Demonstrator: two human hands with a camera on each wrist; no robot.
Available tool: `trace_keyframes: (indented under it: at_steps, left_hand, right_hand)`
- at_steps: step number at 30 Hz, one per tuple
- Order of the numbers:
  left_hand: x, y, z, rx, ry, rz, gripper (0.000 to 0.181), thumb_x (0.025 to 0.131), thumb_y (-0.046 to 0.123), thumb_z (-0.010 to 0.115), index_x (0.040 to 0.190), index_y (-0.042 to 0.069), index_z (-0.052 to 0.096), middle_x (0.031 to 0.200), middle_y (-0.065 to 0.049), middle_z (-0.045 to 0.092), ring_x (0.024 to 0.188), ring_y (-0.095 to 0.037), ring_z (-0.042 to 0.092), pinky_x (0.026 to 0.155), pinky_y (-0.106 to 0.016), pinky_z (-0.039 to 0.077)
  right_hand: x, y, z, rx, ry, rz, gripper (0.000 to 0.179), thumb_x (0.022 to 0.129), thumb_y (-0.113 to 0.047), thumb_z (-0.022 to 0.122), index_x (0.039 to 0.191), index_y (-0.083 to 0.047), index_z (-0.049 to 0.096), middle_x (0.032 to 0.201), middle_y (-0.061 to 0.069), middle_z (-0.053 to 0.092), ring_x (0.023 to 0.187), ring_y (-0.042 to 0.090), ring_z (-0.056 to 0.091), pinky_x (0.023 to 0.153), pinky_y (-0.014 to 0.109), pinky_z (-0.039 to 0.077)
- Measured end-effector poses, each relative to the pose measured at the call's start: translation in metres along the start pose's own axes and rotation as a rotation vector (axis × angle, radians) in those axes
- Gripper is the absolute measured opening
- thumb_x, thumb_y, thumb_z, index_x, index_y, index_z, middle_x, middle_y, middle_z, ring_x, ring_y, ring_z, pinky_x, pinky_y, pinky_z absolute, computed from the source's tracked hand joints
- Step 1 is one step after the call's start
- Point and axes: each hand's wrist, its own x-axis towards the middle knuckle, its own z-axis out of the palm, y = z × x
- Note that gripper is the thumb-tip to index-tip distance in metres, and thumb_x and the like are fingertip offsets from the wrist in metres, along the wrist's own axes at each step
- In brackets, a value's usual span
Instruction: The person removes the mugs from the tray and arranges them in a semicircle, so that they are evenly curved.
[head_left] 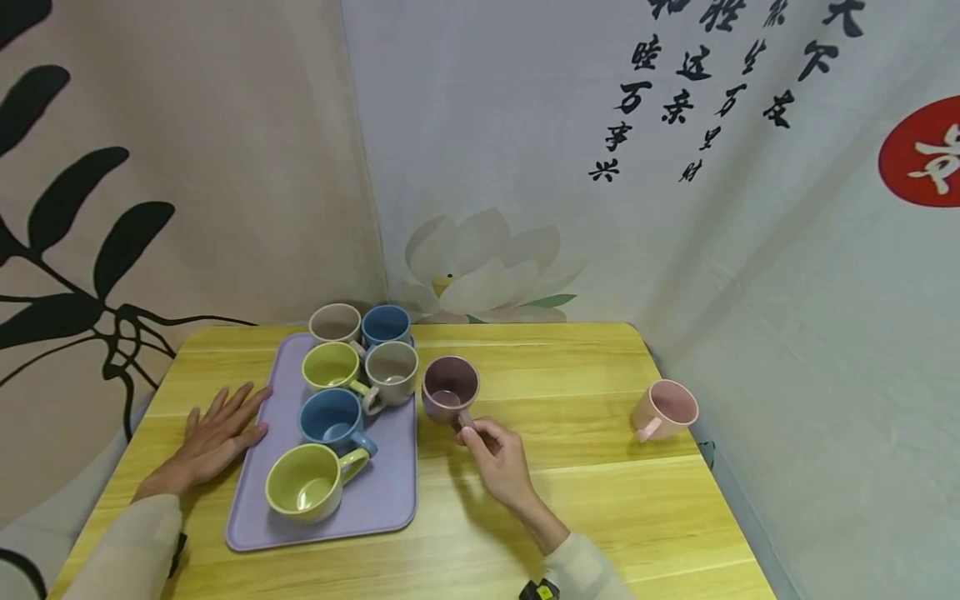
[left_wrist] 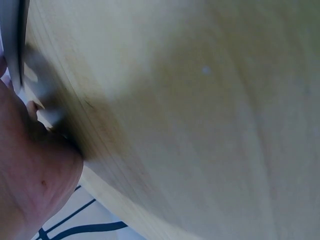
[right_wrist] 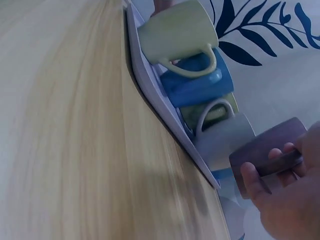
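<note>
My right hand point(head_left: 501, 467) pinches the handle of a dusky purple mug point(head_left: 450, 385), held upright beside the right edge of the lilac tray point(head_left: 390, 492). The mug looks raised off the table. In the right wrist view, thumb and fingers close round the handle of that purple mug point(right_wrist: 262, 145). My left hand point(head_left: 217, 437) lies with spread, straight fingers at the tray's left edge, fingertips touching the rim. On the tray stand two yellow-green mugs point(head_left: 303, 483), two blue mugs point(head_left: 330, 419), a grey mug point(head_left: 393, 367) and a beige mug point(head_left: 335, 323).
A pink mug point(head_left: 666, 410) stands near the right edge of the wooden table point(head_left: 555, 367). Behind the table hangs a cloth backdrop point(head_left: 487, 125) with printed leaves, a flower and writing. The left wrist view shows mostly tabletop.
</note>
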Motion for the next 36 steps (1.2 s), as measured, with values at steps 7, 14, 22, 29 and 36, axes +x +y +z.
trace_keyframes:
  at_steps: [7, 14, 22, 29, 36]
  left_hand:
    - [0.001, 0.001, -0.001, 0.009, -0.002, 0.001, 0.076, 0.119, 0.055, 0.044, 0.181, 0.018, 0.021, 0.187, -0.034, 0.007, 0.169, -0.070, -0.006, 0.122, -0.095, -0.009]
    - [0.001, 0.001, -0.001, 0.009, -0.004, -0.006, 0.077, 0.119, 0.056, 0.044, 0.181, 0.018, 0.021, 0.187, -0.034, 0.007, 0.169, -0.070, -0.007, 0.122, -0.095, -0.010]
    - [0.001, 0.001, 0.000, 0.007, -0.001, -0.009, 0.077, 0.119, 0.056, 0.044, 0.182, 0.018, 0.020, 0.187, -0.034, 0.005, 0.169, -0.070, -0.007, 0.123, -0.095, -0.011]
    - [0.000, 0.001, 0.000, 0.005, 0.002, -0.010, 0.077, 0.119, 0.056, 0.044, 0.182, 0.018, 0.020, 0.187, -0.034, 0.005, 0.168, -0.070, -0.007, 0.123, -0.094, -0.012]
    - [0.000, 0.001, 0.001, 0.007, 0.006, -0.001, 0.077, 0.119, 0.055, 0.044, 0.182, 0.019, 0.019, 0.187, -0.033, 0.006, 0.169, -0.070, -0.006, 0.123, -0.094, -0.010]
  right_hand:
    - [0.007, 0.005, -0.015, -0.010, 0.096, 0.015, 0.019, 0.112, -0.005, 0.068, 0.111, 0.011, 0.077, 0.108, 0.033, 0.080, 0.099, 0.023, 0.083, 0.094, 0.026, 0.068]
    - [0.013, 0.011, -0.032, -0.012, 0.180, 0.048, 0.019, 0.112, -0.006, 0.069, 0.111, 0.012, 0.077, 0.108, 0.033, 0.080, 0.096, 0.014, 0.083, 0.095, 0.027, 0.069]
    - [0.017, 0.014, -0.046, -0.035, 0.282, 0.102, 0.019, 0.112, -0.008, 0.070, 0.112, 0.010, 0.079, 0.107, 0.033, 0.081, 0.091, 0.003, 0.081, 0.095, 0.033, 0.070]
    - [0.022, 0.012, -0.055, -0.034, 0.352, 0.156, 0.023, 0.113, -0.012, 0.070, 0.112, 0.010, 0.078, 0.110, 0.034, 0.080, 0.090, 0.003, 0.081, 0.097, 0.039, 0.070]
    - [0.026, 0.014, -0.068, -0.057, 0.414, 0.177, 0.027, 0.115, -0.015, 0.068, 0.114, 0.011, 0.077, 0.114, 0.034, 0.080, 0.090, 0.000, 0.081, 0.098, 0.036, 0.070]
